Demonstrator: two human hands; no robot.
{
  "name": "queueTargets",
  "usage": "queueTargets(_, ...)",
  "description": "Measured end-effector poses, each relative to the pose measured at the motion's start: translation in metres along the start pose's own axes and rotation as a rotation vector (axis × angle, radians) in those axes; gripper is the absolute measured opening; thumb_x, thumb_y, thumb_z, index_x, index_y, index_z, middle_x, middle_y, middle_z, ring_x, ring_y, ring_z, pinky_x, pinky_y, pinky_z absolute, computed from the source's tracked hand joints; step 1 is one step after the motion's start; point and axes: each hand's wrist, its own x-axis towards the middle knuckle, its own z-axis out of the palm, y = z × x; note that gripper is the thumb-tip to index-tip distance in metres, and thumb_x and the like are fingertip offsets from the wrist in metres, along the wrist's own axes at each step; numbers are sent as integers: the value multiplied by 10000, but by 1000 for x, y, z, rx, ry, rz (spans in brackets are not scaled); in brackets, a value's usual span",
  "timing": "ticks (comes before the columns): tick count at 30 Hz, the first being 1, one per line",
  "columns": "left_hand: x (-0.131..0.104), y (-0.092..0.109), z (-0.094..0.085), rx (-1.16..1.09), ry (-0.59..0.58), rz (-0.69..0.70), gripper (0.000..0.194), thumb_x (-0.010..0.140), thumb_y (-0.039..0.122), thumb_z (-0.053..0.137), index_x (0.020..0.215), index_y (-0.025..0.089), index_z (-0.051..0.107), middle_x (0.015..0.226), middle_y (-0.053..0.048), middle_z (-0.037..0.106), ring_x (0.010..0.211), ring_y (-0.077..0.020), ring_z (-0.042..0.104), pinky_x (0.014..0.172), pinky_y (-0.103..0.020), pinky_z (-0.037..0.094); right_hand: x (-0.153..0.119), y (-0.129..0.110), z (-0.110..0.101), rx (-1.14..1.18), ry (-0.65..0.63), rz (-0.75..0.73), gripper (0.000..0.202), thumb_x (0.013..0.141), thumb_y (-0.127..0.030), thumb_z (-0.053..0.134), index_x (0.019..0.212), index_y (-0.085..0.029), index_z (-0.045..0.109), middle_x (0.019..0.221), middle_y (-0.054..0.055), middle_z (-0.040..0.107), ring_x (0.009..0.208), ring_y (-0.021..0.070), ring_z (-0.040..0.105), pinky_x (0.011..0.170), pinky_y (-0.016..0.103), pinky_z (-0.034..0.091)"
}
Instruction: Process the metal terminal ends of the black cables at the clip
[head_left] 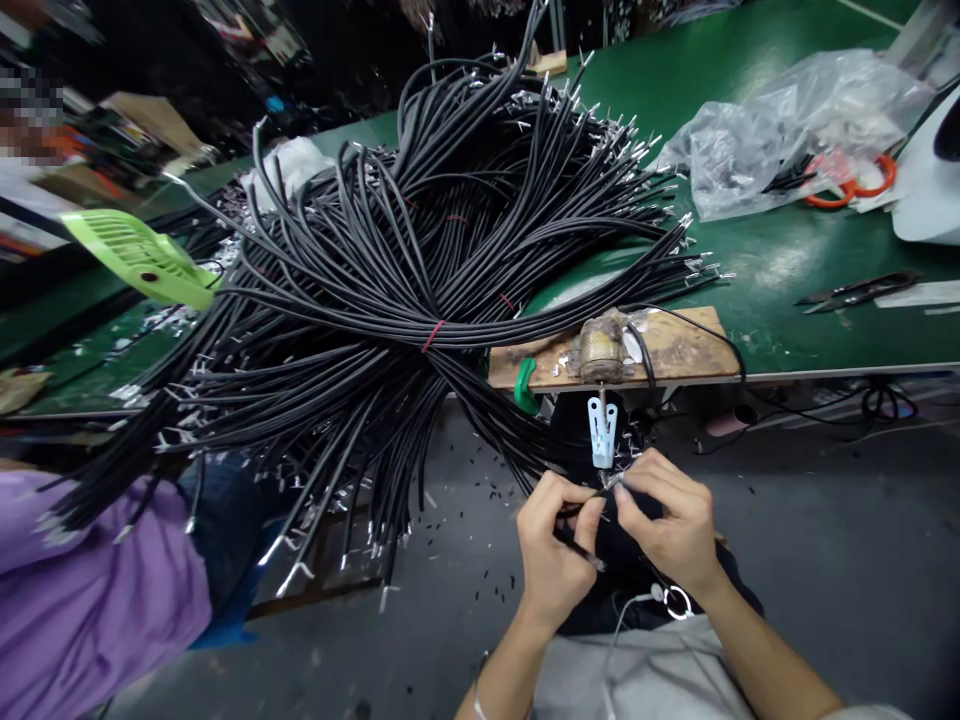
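Observation:
Between the thumb and curled fingers of my left hand (559, 540) is a black cable (576, 545) with a stripped, pale end. My right hand (671, 515) pinches the silvery wire end (613, 482) close to the left fingertips. Just above both hands, a light blue clip (601, 432) hangs from a small motor-like device (601, 348) mounted on a wooden board (682, 345). A large heap of black cables (442, 250) with bare ends, tied with red bands, lies left of the board and hangs over the table edge.
Orange-handled scissors (851, 185) lie beside clear plastic bags (787, 130) on the green table (787, 340). Dark snips (859, 292) rest at the right. A green fan (139, 258) stands left. A person in purple (105, 590) sits at the lower left.

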Motion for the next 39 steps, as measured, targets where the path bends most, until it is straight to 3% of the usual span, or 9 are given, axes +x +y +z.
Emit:
queueTargets(6, 2, 1, -5, -15, -36, -76, 214, 872, 215, 524, 682, 122, 559, 660, 0, 515, 607, -61, 473, 558, -176, 333, -1, 11, 1, 147, 45, 257, 166, 897, -178, 492, 833, -125, 636, 793, 61, 608, 748, 133, 563, 673, 263, 451)
queueTargets(13, 1, 2, -6, -10, 1, -123, 283, 895, 268, 493, 658, 117, 526, 619, 7, 437, 551, -57, 400, 515, -185, 291, 0, 0, 8, 28, -17, -48, 107, 805, -52, 554, 807, -127, 630, 755, 48, 618, 727, 133, 524, 689, 288, 449)
queueTargets(19, 2, 0, -6, -35, -24, -129, 291, 904, 276, 483, 671, 119, 556, 647, -8, 509, 607, -70, 474, 576, -185, 338, -3, 4, 10, 92, -38, 163, 158, 903, -155, 470, 851, -133, 618, 828, 66, 603, 777, 135, 554, 719, 272, 459)
queueTargets(21, 4, 1, -7, 1, -40, -122, 315, 906, 287, 481, 647, 119, 543, 622, -3, 488, 586, -65, 452, 562, -188, 321, 0, -1, 12, 111, -63, 120, 133, 899, -155, 483, 859, -134, 608, 833, 67, 599, 787, 136, 549, 733, 271, 455)
queueTargets(24, 11, 3, -16, 57, -162, -117, 369, 924, 297, 444, 608, 120, 514, 592, -3, 483, 574, -62, 444, 569, -196, 306, 7, -8, 10, 51, -70, -23, 161, 874, -110, 506, 741, -132, 595, 705, 50, 568, 714, 132, 494, 701, 275, 417)
queueTargets(26, 19, 3, -27, 12, -330, -72, 423, 938, 321, 407, 576, 121, 496, 566, -9, 486, 558, -63, 440, 568, -203, 304, 8, -9, 7, 125, -169, -20, 220, 885, -157, 517, 680, -131, 591, 647, 42, 539, 664, 122, 463, 649, 260, 384)
queueTargets(30, 34, -1, -40, -251, -593, 136, 461, 915, 436, 425, 596, 131, 557, 560, -43, 525, 554, -86, 467, 564, -219, 344, 5, -3, 5, 764, -445, 282, 437, 874, -458, 545, 597, -121, 530, 547, 12, 458, 510, 74, 402, 488, 203, 320)
queueTargets(34, 37, -4, -36, -325, -470, 150, 373, 848, 455, 553, 654, 141, 610, 596, -53, 564, 576, -100, 504, 566, -225, 382, 4, -1, 10, 1176, -551, 742, 468, 719, -533, 683, 601, -101, 546, 482, -1, 490, 324, 31, 340, 315, 150, 227)
queueTargets(39, 36, -2, -28, -309, -333, 224, 256, 818, 354, 624, 681, 138, 618, 617, -40, 567, 604, -97, 514, 572, -212, 398, 10, 0, 11, 1262, -542, 958, 408, 618, -445, 735, 523, -84, 570, 420, 25, 506, 259, 56, 358, 254, 144, 192)
